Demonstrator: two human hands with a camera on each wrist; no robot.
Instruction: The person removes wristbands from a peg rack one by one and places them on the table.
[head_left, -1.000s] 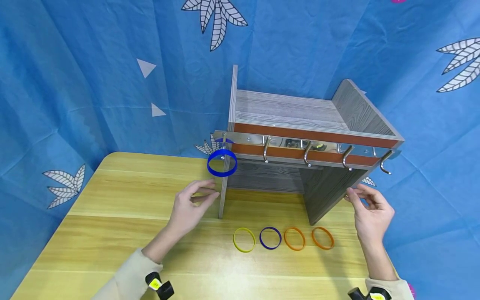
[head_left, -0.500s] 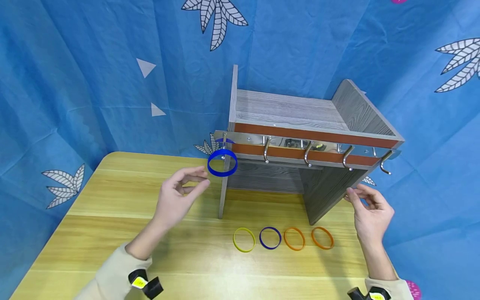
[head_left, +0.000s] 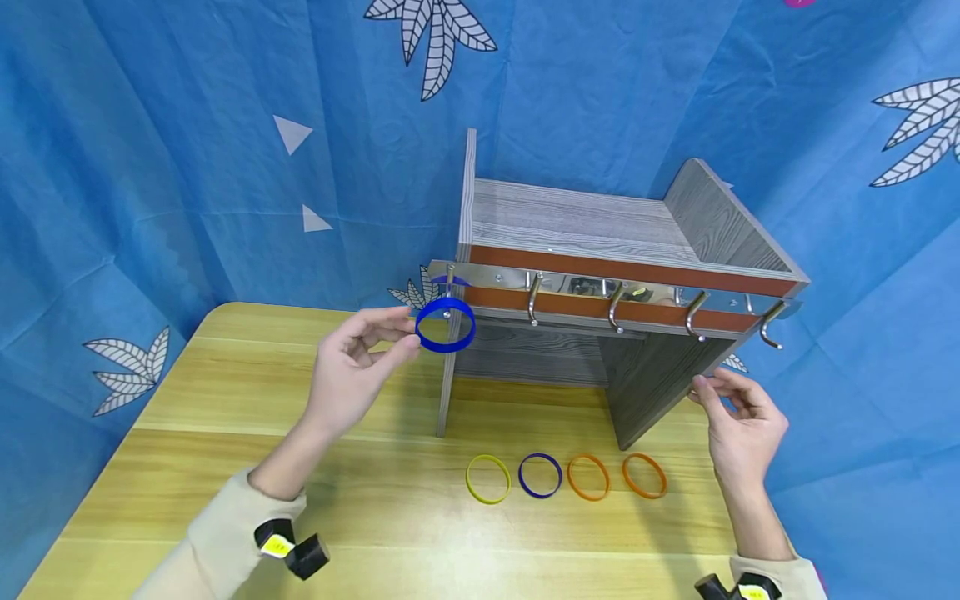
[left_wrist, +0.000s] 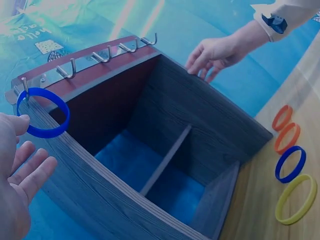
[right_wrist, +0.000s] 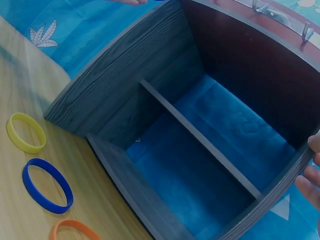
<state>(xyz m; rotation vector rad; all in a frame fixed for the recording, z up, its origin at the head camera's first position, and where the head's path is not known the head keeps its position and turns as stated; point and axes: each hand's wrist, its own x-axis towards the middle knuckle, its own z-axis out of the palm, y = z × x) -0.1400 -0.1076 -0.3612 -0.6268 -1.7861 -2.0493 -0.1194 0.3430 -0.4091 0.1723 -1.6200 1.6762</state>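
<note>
A blue wristband (head_left: 445,326) hangs from the leftmost hook (head_left: 450,282) of a grey wood-grain shelf (head_left: 585,218). My left hand (head_left: 352,362) is at the band's left edge, its fingers loosely spread; in the left wrist view the nearest fingertip overlaps the band (left_wrist: 46,134) and the other fingers stand apart from it. On the far side, my right hand (head_left: 742,421) pinches the front edge of the shelf's right panel (head_left: 667,379); its fingertips partly hide the contact. In the right wrist view only the fingertips of that hand (right_wrist: 311,175) show.
Several wristbands lie in a row before the shelf: a yellow one (head_left: 470,482), another blue one (head_left: 522,483), and two orange ones (head_left: 572,479). More metal hooks (head_left: 617,307) jut from the shelf's front rail. A blue patterned cloth (head_left: 187,150) hangs behind the wooden table (head_left: 225,467).
My left hand has moved up and left from below the hanging blue wristband, then come up to its left edge. The band and my right hand stay in place.
</note>
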